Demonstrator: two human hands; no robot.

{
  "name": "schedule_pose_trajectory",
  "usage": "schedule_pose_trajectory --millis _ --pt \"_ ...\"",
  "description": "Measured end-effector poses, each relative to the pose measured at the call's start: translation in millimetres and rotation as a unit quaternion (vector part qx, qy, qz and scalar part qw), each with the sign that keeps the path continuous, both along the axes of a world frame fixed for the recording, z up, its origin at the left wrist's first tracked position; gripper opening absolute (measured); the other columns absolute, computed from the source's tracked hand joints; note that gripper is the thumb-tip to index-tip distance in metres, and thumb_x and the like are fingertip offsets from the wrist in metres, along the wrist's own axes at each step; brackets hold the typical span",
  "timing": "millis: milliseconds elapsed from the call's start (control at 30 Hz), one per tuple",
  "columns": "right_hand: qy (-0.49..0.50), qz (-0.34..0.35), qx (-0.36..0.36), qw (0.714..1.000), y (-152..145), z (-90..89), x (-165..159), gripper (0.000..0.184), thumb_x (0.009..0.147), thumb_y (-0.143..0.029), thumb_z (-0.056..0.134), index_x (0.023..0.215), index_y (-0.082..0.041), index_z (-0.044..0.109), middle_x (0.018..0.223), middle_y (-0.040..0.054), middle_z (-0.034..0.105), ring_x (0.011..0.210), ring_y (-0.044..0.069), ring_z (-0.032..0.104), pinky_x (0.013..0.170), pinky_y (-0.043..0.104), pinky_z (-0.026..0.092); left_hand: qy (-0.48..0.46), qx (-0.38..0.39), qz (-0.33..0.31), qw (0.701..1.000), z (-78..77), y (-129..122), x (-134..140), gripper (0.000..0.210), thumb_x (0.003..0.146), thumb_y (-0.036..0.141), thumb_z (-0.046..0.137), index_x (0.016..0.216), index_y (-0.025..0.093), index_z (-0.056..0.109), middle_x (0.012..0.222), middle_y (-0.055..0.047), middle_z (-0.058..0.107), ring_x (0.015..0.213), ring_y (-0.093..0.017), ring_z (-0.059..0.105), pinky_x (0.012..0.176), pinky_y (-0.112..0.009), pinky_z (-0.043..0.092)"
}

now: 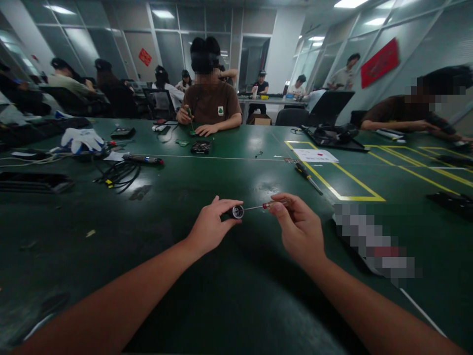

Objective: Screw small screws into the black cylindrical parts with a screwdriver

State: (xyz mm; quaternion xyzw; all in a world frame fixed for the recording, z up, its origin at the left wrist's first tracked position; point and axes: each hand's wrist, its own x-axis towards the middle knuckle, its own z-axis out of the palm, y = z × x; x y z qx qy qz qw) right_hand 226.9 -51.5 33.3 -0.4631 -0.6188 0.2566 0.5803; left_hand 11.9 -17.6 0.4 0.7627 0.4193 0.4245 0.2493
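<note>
Between the thumb and fingers of my left hand (212, 223) is a small black cylindrical part (237, 212) with a pale ring at its end. The ring end faces me and the inside looks hollow; fine detail is too small to make out. My right hand (301, 227) is closed around the clear, red-tipped handle of a small screwdriver (264, 205). Its thin metal shaft points left, with the tip at the rim of the cylindrical part. Whether the tip is inside the rim I cannot tell. Both hands are above the green table (207, 301).
Ahead to the right lies another screwdriver (308, 177) beside yellow tape (364, 192). Black cables (120, 175) and white-blue gloves (82, 140) lie at left. Across the table a person (212, 101) works on small parts. A blurred grey item (369, 241) is at right.
</note>
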Motion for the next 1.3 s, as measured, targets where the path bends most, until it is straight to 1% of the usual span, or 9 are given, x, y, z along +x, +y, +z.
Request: schedule_pose_trajectory --millis 133,300,400,500,567,667,800,1067,1300 --pt "-0.047 0.007 -0.001 0.999 -1.9 2.3 0.8 0.016 0.096 -0.037 0.066 0.106 -0.027 0.072 0.086 0.0024 0.076 0.077 0.021 0.072 0.072 0.035 0.057 0.008 0.001 -0.001 1.000 -1.4 0.2 -0.7 0.040 0.088 0.014 0.075 0.125 0.029 0.073 0.129 -0.004 0.075 0.127 -0.026 0.067 0.128 -0.065 0.023" --pt "-0.111 0.098 0.000 0.989 -7.5 2.5 2.4 0.023 0.098 -0.032 0.062 0.119 -0.028 0.070 0.081 0.0007 0.074 0.070 0.018 0.069 0.070 0.034 0.055 0.011 0.000 0.018 1.000 -1.8 4.5 -4.2 0.043 0.086 0.014 0.078 0.125 0.030 0.073 0.129 -0.006 0.075 0.126 -0.028 0.067 0.124 -0.064 0.031" --pt "-0.117 0.123 0.028 0.985 -8.1 0.7 1.4 0.016 0.094 -0.038 0.069 0.104 -0.027 0.074 0.089 0.0030 0.075 0.079 0.021 0.071 0.073 0.034 0.055 0.019 0.005 0.022 1.000 -0.8 5.5 -5.0 0.043 0.085 0.012 0.079 0.125 0.029 0.074 0.127 -0.006 0.075 0.123 -0.028 0.068 0.124 -0.065 0.031" --pt "-0.121 0.077 0.024 0.989 -7.4 0.3 -1.0 0.024 0.096 -0.044 0.065 0.084 -0.025 0.074 0.074 0.0015 0.071 0.066 0.018 0.064 0.063 0.033 0.050 0.025 0.003 0.024 0.999 -0.2 4.7 -4.0 0.047 0.084 0.012 0.081 0.127 0.027 0.073 0.126 -0.006 0.076 0.122 -0.028 0.069 0.124 -0.062 0.035" --pt "-0.110 0.026 0.001 0.994 -6.8 0.2 -2.6 0.027 0.099 -0.044 0.061 0.085 -0.025 0.074 0.068 0.0007 0.068 0.059 0.017 0.060 0.058 0.032 0.046 0.020 0.001 0.017 1.000 0.0 4.0 -3.0 0.050 0.083 0.012 0.082 0.130 0.027 0.071 0.129 -0.006 0.074 0.123 -0.027 0.068 0.120 -0.055 0.044" --pt "-0.055 -0.006 -0.025 0.998 -5.1 -1.5 -4.1 0.020 0.096 -0.043 0.065 0.104 -0.025 0.071 0.072 0.0003 0.069 0.059 0.017 0.061 0.055 0.031 0.046 0.008 0.001 0.002 1.000 -0.5 3.6 -2.3 0.048 0.083 0.011 0.080 0.128 0.025 0.073 0.130 -0.006 0.074 0.123 -0.026 0.069 0.113 -0.047 0.052" --pt "0.000 0.005 -0.032 0.999 -2.4 -3.2 -4.1 0.022 0.090 -0.044 0.072 0.100 -0.025 0.069 0.081 0.0031 0.073 0.069 0.019 0.067 0.060 0.032 0.052 -0.002 0.007 -0.017 1.000 -3.6 4.4 -2.8 0.041 0.084 0.010 0.079 0.122 0.024 0.075 0.127 -0.006 0.075 0.123 -0.025 0.069 0.115 -0.047 0.052" --pt "-0.004 0.035 -0.042 0.999 4.1 -2.5 -2.3 0.025 0.095 -0.049 0.066 0.101 -0.025 0.073 0.086 0.0044 0.076 0.082 0.022 0.073 0.078 0.037 0.059 0.026 0.020 -0.065 0.997 -10.9 8.3 -4.8 0.037 0.088 0.011 0.075 0.123 0.026 0.075 0.128 -0.004 0.075 0.123 -0.022 0.069 0.114 -0.044 0.052" --pt "0.098 0.064 -0.114 0.987 17.7 -11.4 1.1 0.033 0.091 -0.054 0.070 0.100 -0.022 0.073 0.085 0.0038 0.071 0.079 0.019 0.068 0.080 0.038 0.058 0.043 0.026 -0.020 0.999 -8.3 10.0 -5.6 0.043 0.085 0.009 0.078 0.125 0.025 0.074 0.127 -0.005 0.076 0.121 -0.024 0.069 0.116 -0.049 0.049"
